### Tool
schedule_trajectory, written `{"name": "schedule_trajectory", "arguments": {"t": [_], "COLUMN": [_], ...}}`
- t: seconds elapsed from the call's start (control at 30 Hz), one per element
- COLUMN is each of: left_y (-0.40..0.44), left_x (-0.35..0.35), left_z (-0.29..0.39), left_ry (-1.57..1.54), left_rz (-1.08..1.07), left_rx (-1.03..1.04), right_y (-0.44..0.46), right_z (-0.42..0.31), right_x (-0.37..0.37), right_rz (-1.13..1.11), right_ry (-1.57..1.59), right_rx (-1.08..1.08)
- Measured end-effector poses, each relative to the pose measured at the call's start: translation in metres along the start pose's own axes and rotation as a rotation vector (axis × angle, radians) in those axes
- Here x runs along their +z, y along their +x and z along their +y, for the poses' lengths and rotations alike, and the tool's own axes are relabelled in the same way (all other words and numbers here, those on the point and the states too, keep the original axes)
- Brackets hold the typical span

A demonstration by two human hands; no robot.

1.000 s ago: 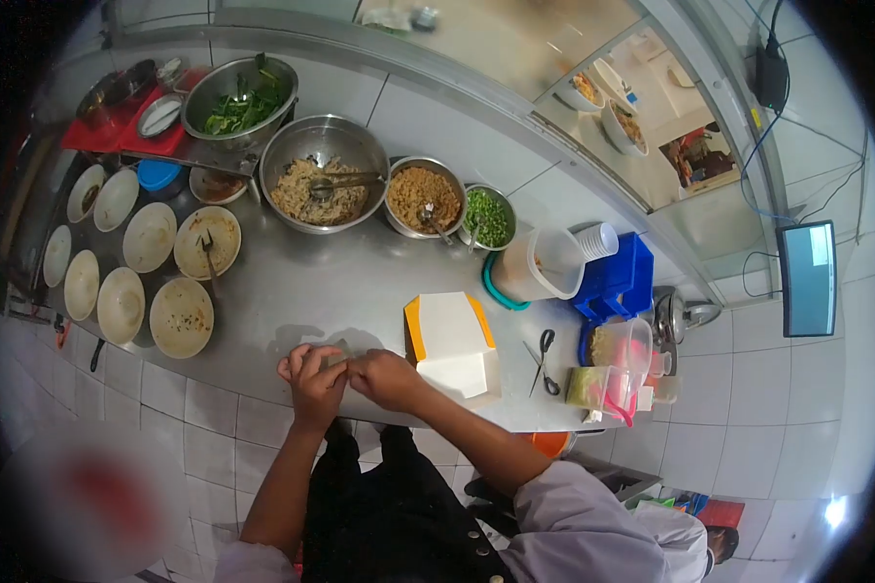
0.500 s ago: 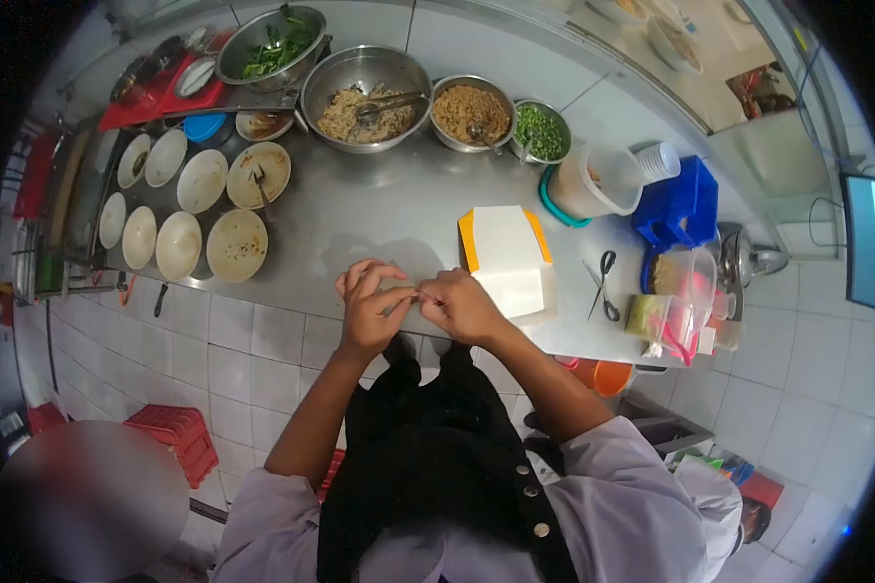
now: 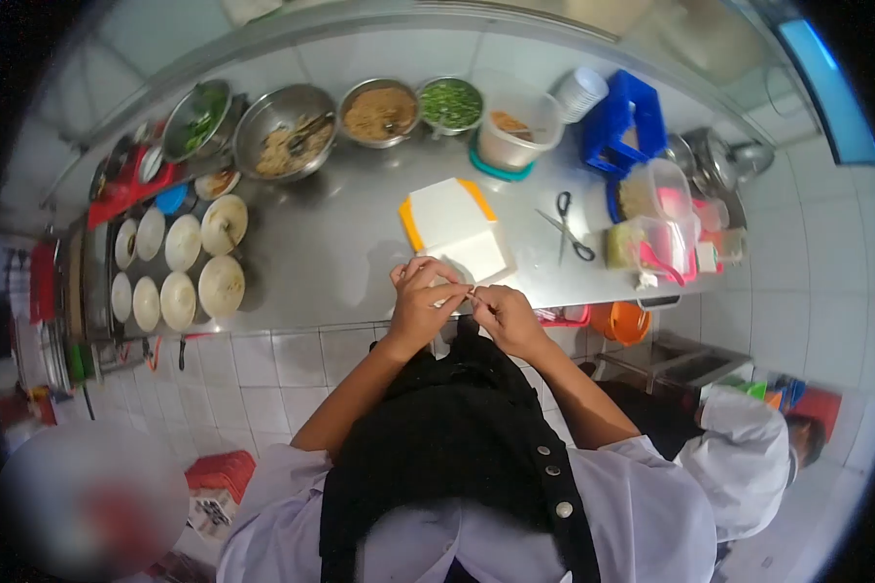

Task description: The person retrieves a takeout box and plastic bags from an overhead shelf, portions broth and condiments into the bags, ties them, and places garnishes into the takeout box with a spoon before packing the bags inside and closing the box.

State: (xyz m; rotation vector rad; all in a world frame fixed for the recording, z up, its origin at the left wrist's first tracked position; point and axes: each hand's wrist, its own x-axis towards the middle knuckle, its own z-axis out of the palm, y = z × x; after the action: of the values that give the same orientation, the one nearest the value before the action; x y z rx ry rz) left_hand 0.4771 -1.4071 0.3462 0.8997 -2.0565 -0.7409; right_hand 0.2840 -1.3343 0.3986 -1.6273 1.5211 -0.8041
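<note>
My left hand (image 3: pixel 426 301) and my right hand (image 3: pixel 504 316) meet at the counter's front edge, fingertips pinched together on something small that I cannot make out. Just beyond them lies an open paper box (image 3: pixel 449 219), white inside with orange side flaps. Right of the box, black-handled scissors (image 3: pixel 568 229) rest on the steel counter (image 3: pixel 331 233). Along the back stand metal bowls: one of leafy greens (image 3: pixel 200 121), one of pale shredded food with tongs (image 3: pixel 284 136), one of brown minced food (image 3: pixel 379 114) and one of chopped green pieces (image 3: pixel 450 104).
Several used bowls (image 3: pixel 222 285) fill the counter's left end. A clear tub (image 3: pixel 518 131), a blue crate (image 3: pixel 624 126) and plastic containers (image 3: pixel 654 243) stand at the right. Below is an orange bucket (image 3: pixel 620 322). A co-worker in white (image 3: pixel 744 457) is at the lower right.
The view has turned and shifted, so the counter sits differently in the frame. Both hands stay pinched together, now nearer the front of the paper box.
</note>
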Motion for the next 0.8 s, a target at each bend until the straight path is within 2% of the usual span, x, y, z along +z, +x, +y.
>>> {"name": "schedule_trajectory", "arguments": {"t": [0.07, 0.17, 0.27, 0.3, 0.43, 0.53, 0.6, 0.67, 0.73, 0.8], "left_y": [0.015, 0.034, 0.045, 0.045, 0.033, 0.016, -0.021, -0.052, -0.170, -0.187], "left_x": [0.007, 0.024, 0.056, 0.064, 0.107, 0.114, 0.118, 0.104, 0.125, 0.105], "left_z": [0.018, 0.039, 0.060, 0.069, 0.068, 0.037, 0.013, 0.016, -0.098, -0.077], "left_ry": [-0.035, -0.027, 0.005, -0.024, -0.111, -0.350, -0.252, -0.403, -0.303, -0.196], "left_rz": [-0.103, -0.205, -0.274, -0.305, -0.388, -0.699, -0.719, -0.737, -0.642, -0.736], "left_rx": [-0.021, 0.075, 0.173, 0.150, 0.006, -0.186, -0.214, -0.611, -0.408, -0.741], "right_y": [-0.014, -0.036, -0.052, -0.055, -0.058, -0.045, -0.032, -0.020, -0.007, 0.005], "right_z": [0.010, 0.025, 0.036, 0.045, 0.102, 0.147, 0.172, 0.192, 0.216, 0.232], "right_x": [-0.019, -0.051, -0.081, -0.091, -0.138, -0.166, -0.178, -0.191, -0.201, -0.205], "right_rz": [0.085, 0.122, 0.144, 0.187, 0.351, 0.483, 0.538, 0.525, 0.520, 0.521], "right_ry": [0.018, 0.035, -0.009, -0.046, -0.200, -0.318, -0.425, -0.480, -0.511, -0.518], "right_rx": [0.049, 0.138, 0.130, 0.186, 0.412, 0.483, 0.523, 0.542, 0.572, 0.517]}}
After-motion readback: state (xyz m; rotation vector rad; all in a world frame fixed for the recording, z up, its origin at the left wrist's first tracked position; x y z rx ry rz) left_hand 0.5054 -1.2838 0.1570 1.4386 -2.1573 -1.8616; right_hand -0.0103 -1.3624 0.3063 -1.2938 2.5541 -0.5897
